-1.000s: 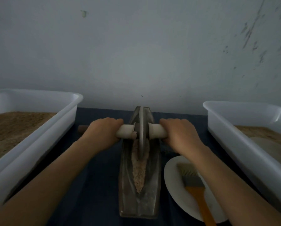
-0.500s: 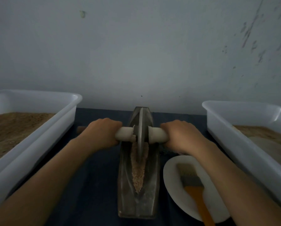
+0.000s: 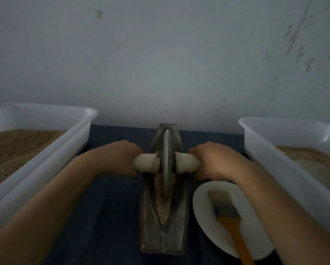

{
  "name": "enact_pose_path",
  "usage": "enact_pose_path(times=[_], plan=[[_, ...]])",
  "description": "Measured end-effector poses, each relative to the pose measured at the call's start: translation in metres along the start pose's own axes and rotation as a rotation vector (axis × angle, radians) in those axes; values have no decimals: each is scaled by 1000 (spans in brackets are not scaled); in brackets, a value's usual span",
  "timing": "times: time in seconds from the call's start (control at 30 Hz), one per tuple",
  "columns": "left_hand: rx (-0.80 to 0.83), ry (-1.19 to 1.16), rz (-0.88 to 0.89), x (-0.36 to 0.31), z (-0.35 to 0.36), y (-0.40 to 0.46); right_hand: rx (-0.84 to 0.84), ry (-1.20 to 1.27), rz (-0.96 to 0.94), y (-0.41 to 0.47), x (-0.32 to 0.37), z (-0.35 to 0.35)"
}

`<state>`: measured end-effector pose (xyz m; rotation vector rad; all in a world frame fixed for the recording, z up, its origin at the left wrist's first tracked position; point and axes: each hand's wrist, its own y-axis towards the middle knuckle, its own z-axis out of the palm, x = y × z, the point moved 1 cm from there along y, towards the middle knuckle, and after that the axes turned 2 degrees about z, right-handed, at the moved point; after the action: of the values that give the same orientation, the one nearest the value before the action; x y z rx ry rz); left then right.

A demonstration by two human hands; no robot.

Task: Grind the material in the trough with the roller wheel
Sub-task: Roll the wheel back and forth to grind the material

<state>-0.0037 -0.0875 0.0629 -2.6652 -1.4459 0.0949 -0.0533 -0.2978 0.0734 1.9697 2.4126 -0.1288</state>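
Note:
A long boat-shaped metal trough (image 3: 165, 238) lies lengthwise on the dark cloth in front of me. A thin metal roller wheel (image 3: 167, 159) stands upright in its groove, near the middle. A pale axle handle (image 3: 145, 163) runs through the wheel to both sides. My left hand (image 3: 120, 155) grips the left end of the handle and my right hand (image 3: 214, 159) grips the right end. Coarse tan ground material (image 3: 163, 207) lies in the groove on my side of the wheel.
A white plastic tub (image 3: 45, 155) with brown powder stands at the left, and another white tub (image 3: 279, 155) with similar powder at the right. A white plate (image 3: 204, 222) near the trough's right side carries a brush with an orange handle (image 3: 231, 224). A grey wall rises behind.
The wheel and both hands have rolled a little toward me along the trough. Both hands keep their hold on the handle.

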Motion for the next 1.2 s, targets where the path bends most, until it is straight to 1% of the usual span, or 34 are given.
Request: enact_pose_path(times=[0.1, 0.2, 0.27, 0.33, 0.4, 0.47, 0.57, 0.7, 0.8, 0.87, 0.97, 1.03, 1.07, 1.13, 1.2], plan=[[-259, 72, -64, 5, 11, 12, -245, -13, 31, 13, -7, 16], [-506, 156, -78, 4, 21, 23, -487, -48, 56, 24, -8, 29], [-593, 159, -84, 4, 25, 27, -558, -47, 77, 28, -6, 34], [-616, 158, -97, 4, 27, 27, -574, -29, 82, 27, -5, 35], [-591, 175, -105, 3, 26, 25, -540, -39, 74, 25, -5, 33], [-514, 173, -119, 2, 21, 22, -461, -42, 71, 20, -5, 26], [-301, 157, -105, 0, 11, 14, -220, -6, 63, 10, -4, 13], [-27, 110, -18, -6, -2, -4, 103, -23, -6, -6, 4, -4], [153, 51, 23, -9, -10, -16, 206, 25, -52, -16, 7, -12], [214, 24, 37, -10, -12, -20, 252, 114, -60, -21, 6, -16], [234, -20, 43, -9, -12, -19, 277, 169, -63, -22, 4, -16], [223, -24, 22, -8, -9, -14, 240, 144, -62, -16, 5, -13], [193, -9, 11, -7, -7, -10, 212, 106, -57, -13, 4, -10], [68, 51, -13, -4, -2, -2, 121, 29, -35, -5, 3, -4], [-92, 94, -57, 0, 4, 7, -31, 22, 15, 4, 0, 4]])
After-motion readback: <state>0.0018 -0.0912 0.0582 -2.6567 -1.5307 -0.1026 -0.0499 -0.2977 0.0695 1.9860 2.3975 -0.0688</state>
